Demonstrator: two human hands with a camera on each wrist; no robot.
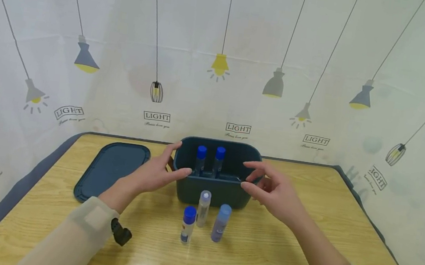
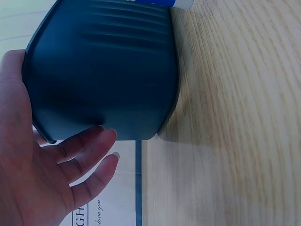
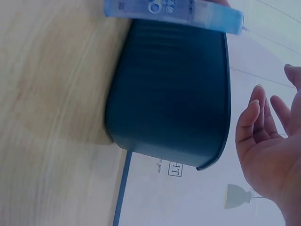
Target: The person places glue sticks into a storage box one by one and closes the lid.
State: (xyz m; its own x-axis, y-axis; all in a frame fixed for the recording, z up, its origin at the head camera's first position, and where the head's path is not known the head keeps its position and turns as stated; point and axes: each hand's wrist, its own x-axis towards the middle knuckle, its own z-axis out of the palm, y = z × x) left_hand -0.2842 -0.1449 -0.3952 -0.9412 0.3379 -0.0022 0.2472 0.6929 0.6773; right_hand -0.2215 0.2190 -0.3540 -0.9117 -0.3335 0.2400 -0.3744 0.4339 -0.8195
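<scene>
A dark blue bin (image 1: 213, 193) stands on the table, with a blue-capped bottle (image 1: 200, 161) and another blue-capped bottle (image 1: 218, 163) upright inside. My left hand (image 1: 153, 171) grips the bin's left end, thumb at the front rim and fingers along the outer wall, as the left wrist view also shows. By the bin's right end, my right hand (image 1: 278, 196) is held with loosely bent fingers; in the right wrist view this hand (image 3: 270, 150) is apart from the bin (image 3: 169, 89) and holds nothing.
In front of the bin stand a blue-capped glue bottle (image 1: 187, 225), a clear-capped bottle (image 1: 203, 209) and a light-blue-capped bottle (image 1: 221, 223). A dark blue lid (image 1: 112, 166) lies at the table's back left. Behind the table hangs a lamp-patterned cloth (image 1: 194, 24).
</scene>
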